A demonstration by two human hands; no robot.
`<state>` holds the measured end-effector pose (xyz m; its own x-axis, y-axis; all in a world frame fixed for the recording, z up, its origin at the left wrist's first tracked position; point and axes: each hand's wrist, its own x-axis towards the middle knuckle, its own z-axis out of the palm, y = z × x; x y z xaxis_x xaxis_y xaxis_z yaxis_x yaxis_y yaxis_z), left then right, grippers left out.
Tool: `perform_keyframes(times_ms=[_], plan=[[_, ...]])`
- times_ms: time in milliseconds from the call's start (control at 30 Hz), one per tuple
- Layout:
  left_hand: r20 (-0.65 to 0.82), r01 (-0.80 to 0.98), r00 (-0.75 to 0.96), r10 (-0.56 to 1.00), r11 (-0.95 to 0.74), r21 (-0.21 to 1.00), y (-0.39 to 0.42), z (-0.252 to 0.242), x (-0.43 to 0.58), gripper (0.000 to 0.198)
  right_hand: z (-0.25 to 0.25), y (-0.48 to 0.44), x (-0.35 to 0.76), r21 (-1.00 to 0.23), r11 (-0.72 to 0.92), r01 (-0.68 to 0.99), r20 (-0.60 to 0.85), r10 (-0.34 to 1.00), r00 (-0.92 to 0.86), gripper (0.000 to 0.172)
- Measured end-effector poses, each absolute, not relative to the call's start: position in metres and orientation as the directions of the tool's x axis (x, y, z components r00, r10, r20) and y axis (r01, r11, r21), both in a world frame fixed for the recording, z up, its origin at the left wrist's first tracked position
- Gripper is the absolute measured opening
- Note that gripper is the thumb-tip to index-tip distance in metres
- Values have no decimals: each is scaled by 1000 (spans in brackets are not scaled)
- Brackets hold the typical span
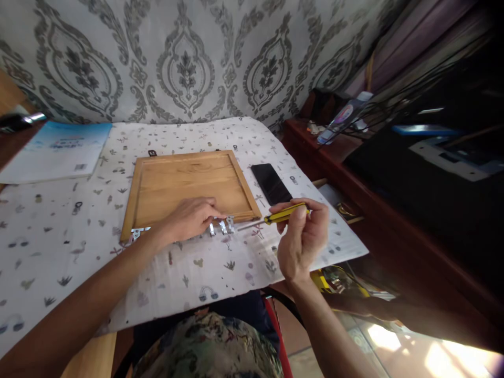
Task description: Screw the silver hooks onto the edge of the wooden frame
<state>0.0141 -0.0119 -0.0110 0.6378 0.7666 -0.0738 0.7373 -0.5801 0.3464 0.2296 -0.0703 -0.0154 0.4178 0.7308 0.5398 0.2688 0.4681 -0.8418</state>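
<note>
A framed wooden panel (189, 181) lies flat on the patterned white cloth. Along its near edge are several small metal clips (223, 227), with another metal fitting (137, 232) at the near left corner. My left hand (192, 218) rests over the near edge, its index finger reaching to the rightmost clip; its other fingers are curled, and whether anything is under them is hidden. My right hand (302, 236) is wrapped round a yellow and black screwdriver (285, 214), whose shaft points left toward the clips, with its tip just right of them.
A black phone (271, 184) lies right of the panel. A blue and white booklet (59, 149) is at the left. Beyond the cloth's right edge are a bottle (342, 121), cables and an open drawer (338, 202). Patterned fabric (185, 68) hangs behind.
</note>
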Motion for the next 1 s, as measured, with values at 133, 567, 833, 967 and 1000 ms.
perform_keyframes(times_ms=[133, 567, 833, 967, 1000], plan=[[-83, 731, 644, 760, -580, 361, -14, -9, 15, 46, -16, -74, 228, -862, 330, 385, 452, 844, 289, 36], [-24, 710, 651, 758, -598, 371, -12, -17, 14, 37, -38, -65, 227, -797, -36, 603, -168, 972, -163, 28], [27, 691, 662, 749, -623, 365, -11, -22, 13, 39, -43, -73, 224, -871, -110, 479, -171, 981, -86, 19], [45, 680, 666, 744, -632, 372, -12, -25, 12, 40, -41, -74, 223, -875, -120, 469, -168, 984, -61, 20], [58, 676, 664, 745, -632, 378, -11, -25, 12, 40, -40, -74, 222, -878, -125, 462, -167, 985, -51, 20]])
